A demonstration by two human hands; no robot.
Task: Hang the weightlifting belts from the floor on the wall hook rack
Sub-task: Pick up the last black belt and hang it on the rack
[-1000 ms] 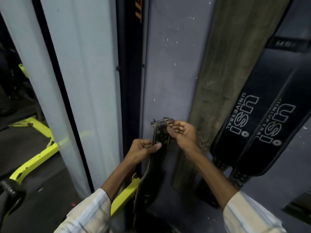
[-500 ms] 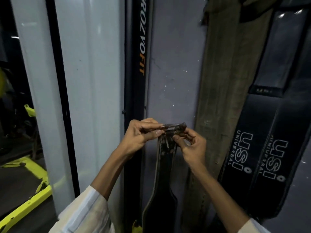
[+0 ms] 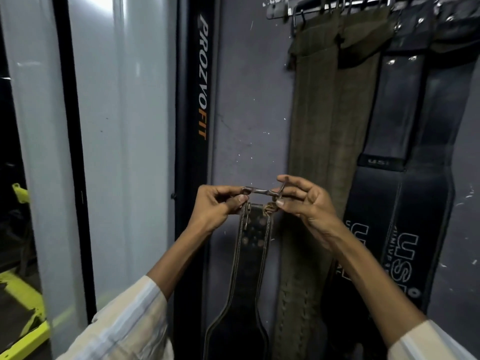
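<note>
Four belts at least already up on the hook rack (image 3: 337, 7) at top right: two olive canvas belts (image 3: 324, 126) and two black USI belts (image 3: 405, 178), all hanging flat against the grey wall (image 3: 249, 100); more may sit past the right edge, can't tell. One dark leather belt (image 3: 253, 255) is in hand, not hung yet, held well below the rack and just left of the olive pair. Left hand (image 3: 218, 209) pinches the left end of the metal buckle (image 3: 259, 192) w/ thumb and fingers; right hand (image 3: 306, 203) pinches the right end, fingers curled round the frame. Hands are apart, one on each end, both clamped on the buckle. Buckle bar lies roughly horizontal, parallel to the wall. Belt's long axis runs vertical: buckle end up, strap dropping straight down between the forearms, widening lower down and running out of frame at the bottom, so the tail end isn't visible. Stitched face looks toward the person. Judging progress: most of the job looks done; what's left for this belt is to lift it and get the buckle onto a free hook, prob. at the rack's left end. Floor isn't in view, so can't say if more belts wait there.
</note>
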